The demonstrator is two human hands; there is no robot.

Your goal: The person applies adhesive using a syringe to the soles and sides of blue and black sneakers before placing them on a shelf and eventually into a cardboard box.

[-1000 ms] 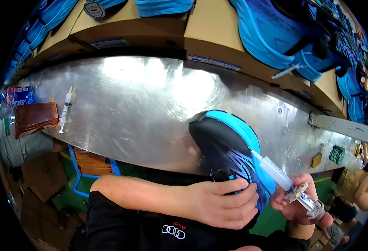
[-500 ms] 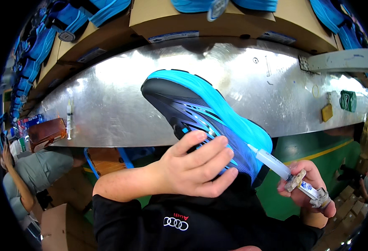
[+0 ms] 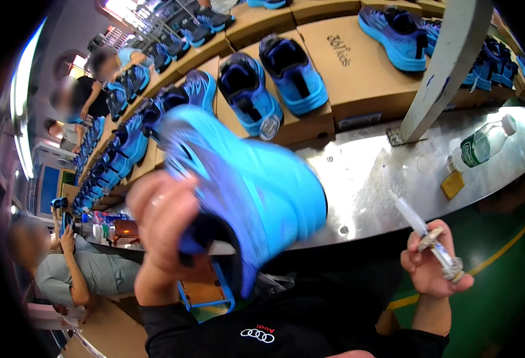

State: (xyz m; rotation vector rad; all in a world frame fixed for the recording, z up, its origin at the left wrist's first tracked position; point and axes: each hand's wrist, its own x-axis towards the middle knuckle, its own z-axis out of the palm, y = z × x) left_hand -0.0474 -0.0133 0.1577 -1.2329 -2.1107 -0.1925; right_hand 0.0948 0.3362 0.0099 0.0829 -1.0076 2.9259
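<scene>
A blue and purple sneaker [image 3: 274,194] is lifted in front of me, tilted on its side with its dark opening toward me. My left hand [image 3: 166,215] is closed on its upper near the collar; motion blurs the fingers, and the shoe hides part of the hand. Off to the right, my right hand [image 3: 430,262] grips a plastic syringe [image 3: 411,215] with a dirty, wrapped collar and plunger end. The syringe tip points up and left over the metal table [image 3: 364,203], apart from the shoe.
Cardboard boxes [image 3: 340,71] line the table's far side, carrying several similar sneakers [image 3: 292,74]. A grey post [image 3: 444,77] rises from the table. Right of it are a clear bottle [image 3: 480,146] and a yellow sponge [image 3: 452,185]. A person [image 3: 74,277] sits at the left.
The sneaker has been raised and turned, now held by my left hand, which was over its side. The syringe tip has come away from the shoe. My view has swung up, showing more boxes.
</scene>
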